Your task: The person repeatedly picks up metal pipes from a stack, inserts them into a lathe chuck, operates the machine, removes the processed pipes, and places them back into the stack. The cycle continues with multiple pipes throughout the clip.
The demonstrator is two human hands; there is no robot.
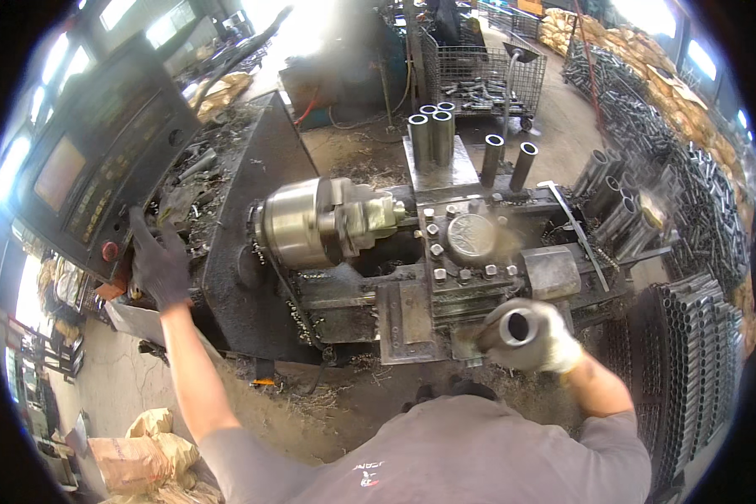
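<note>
My left hand [161, 267], in a dark glove, is raised at the lower edge of the lathe's control panel [84, 181]. Its fingers stretch up toward the panel near a red knob [109, 251], and nothing shows in them. In a pale glove, my right hand [553, 338] is closed around a short metal tube [515, 329], whose open end faces up. That tube is held in front of the tool post [470, 238]. To the left of the post, the lathe chuck [298, 223] looks still, with metal jaws at its right side.
Several tubes [443, 139] stand on a plate behind the tool post, with two more beside them. A measuring tool [575, 235] lies across the right side. Stacked tubes [701, 361] rise at the right. A wire cage cart [479, 80] stands behind; sacks [134, 458] lie lower left.
</note>
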